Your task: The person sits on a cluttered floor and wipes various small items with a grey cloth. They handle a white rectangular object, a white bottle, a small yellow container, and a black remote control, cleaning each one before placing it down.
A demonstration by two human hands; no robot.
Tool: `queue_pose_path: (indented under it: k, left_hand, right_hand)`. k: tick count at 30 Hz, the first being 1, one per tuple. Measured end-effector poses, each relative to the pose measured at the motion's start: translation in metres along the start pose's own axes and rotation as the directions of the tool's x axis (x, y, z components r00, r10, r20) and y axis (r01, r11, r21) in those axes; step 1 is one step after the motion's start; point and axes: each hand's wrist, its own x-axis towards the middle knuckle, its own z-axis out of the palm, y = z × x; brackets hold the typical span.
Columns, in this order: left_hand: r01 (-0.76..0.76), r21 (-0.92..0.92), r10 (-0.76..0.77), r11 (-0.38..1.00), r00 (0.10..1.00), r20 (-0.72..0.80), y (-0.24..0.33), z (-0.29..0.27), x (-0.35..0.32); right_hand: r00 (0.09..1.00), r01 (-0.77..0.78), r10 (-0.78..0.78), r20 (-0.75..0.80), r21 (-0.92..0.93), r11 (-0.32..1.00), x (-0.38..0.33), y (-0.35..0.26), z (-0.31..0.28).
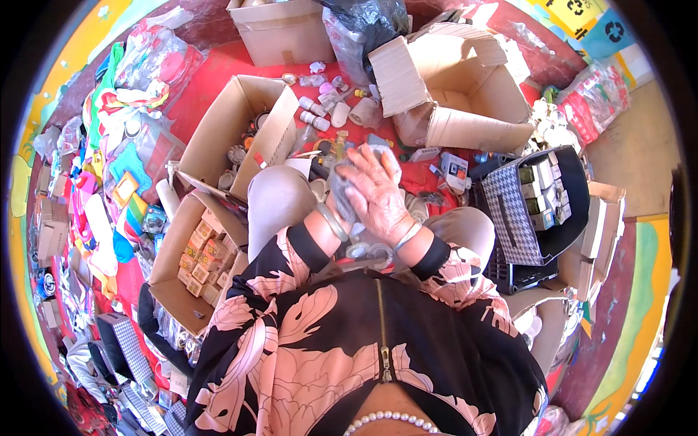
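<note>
In front of my lap, my two hands are pressed together around a soft grey piece of fabric, a cloth or a glove. My right hand lies over it with its fingers bent across the top. The grey cloth covers most of my left hand, whose fingers are hidden. A bit of grey also shows behind the right fingertips. Each wrist has a bangle. Beyond the hands, small white, yellow and brown parts lie on the red floor, with several white cylindrical pieces farther off.
A cardboard box with small parts stands ahead on the left; another box holds small orange cartons. A large open box is ahead on the right. Nearer right, a houndstooth case holds white cartons. Bags and colourful cloths pile up far left.
</note>
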Motion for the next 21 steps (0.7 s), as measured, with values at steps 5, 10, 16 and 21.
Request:
queue_pose_path:
  k: [5,10,16,21]
  left_hand:
    - [0.206,0.266,-0.220,0.942,0.975,0.024,0.006,0.025,0.019]
    - [0.291,0.603,0.033,0.742,0.883,-0.468,0.001,0.044,0.019]
    - [0.339,0.877,0.020,0.341,0.930,-0.368,-0.007,0.059,0.023]
    - [0.374,0.859,-0.195,0.350,0.926,-0.324,-0.009,0.071,0.021]
  right_hand:
    - [0.959,-0.079,0.068,-0.275,-0.030,0.996,0.011,0.025,-0.002]
    - [0.937,-0.070,0.002,-0.349,-0.183,0.981,0.019,0.018,-0.019]
    - [0.822,-0.276,0.238,-0.518,0.004,0.961,0.020,0.050,-0.020]
    - [0.670,-0.574,0.531,-0.519,0.092,0.814,0.006,0.138,-0.040]
